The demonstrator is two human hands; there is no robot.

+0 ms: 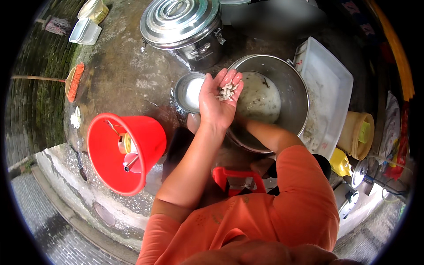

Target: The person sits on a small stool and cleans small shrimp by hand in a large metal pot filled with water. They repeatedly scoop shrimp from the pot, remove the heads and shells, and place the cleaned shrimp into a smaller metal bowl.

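Note:
My left hand (215, 107) is turned palm up with its fingers extended. On its palm lies a small heap of wet, whitish lumps (227, 92), too small to identify. Below and to the right stands a large stainless steel pot (295, 87), with cloudy whitish liquid (260, 99) and dark bits at its bottom. My right forearm reaches into this pot, and the hand itself is hidden behind my left wrist. Just left of my left hand, a small metal basin (179, 94) contains something white (194, 94); whether powder or liquid is unclear.
A lidded steel container (179, 20) stands beyond the basin. To the right are a translucent plastic tub (328, 96), a beige bucket (347, 132) and a yellow jug (339, 162). A red bucket (154, 139) with small items inside stands left. Farther left lies an orange-bristled broom (76, 82).

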